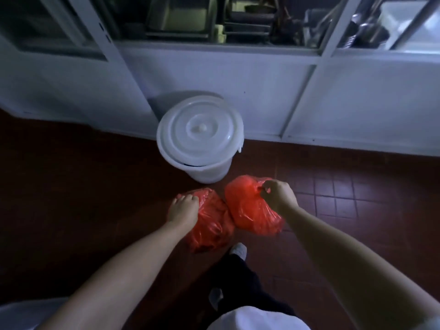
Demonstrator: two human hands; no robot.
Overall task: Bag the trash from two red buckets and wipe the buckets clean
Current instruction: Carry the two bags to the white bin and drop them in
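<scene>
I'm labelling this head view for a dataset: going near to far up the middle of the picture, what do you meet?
White shoe → two red bags held in the left hand and right hand → white lidded bucket → white wall panel → shelf of metal trays.

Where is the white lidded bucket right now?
In the head view the white lidded bucket stands on the red tiled floor against the white wall panel, just beyond the two red bags.

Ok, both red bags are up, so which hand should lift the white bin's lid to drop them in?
Neither hand is free. Probably the right hand: it pinches only the top of its red bag and sits nearer the lid. The left hand grips its bag farther back.
</scene>
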